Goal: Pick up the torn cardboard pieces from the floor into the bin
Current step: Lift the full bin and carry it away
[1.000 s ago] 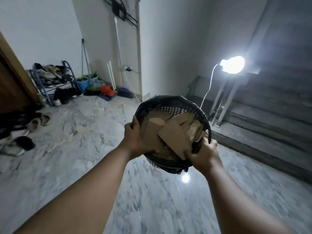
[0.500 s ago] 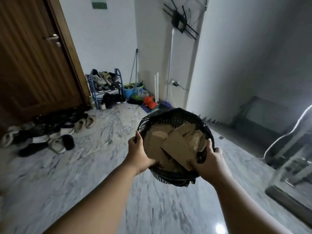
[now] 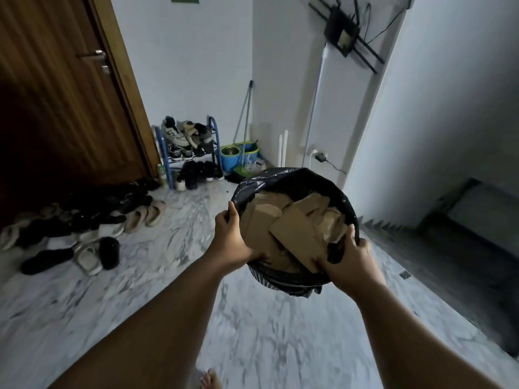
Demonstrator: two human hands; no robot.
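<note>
Gripping the black-lined bin [image 3: 292, 181] by its rim — left hand [image 3: 233, 242], right hand [image 3: 349, 258] — cardboard pieces [image 3: 295, 234] heaped inside, above marble floor [image 3: 280, 332].

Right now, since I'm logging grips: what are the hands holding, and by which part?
The bin of cardboard pieces: left hand grips its left rim, right hand its right rim.

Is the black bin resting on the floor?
No, left hand and right hand grip the round black bag-lined bin by its rim, above the grey marble floor.
</note>
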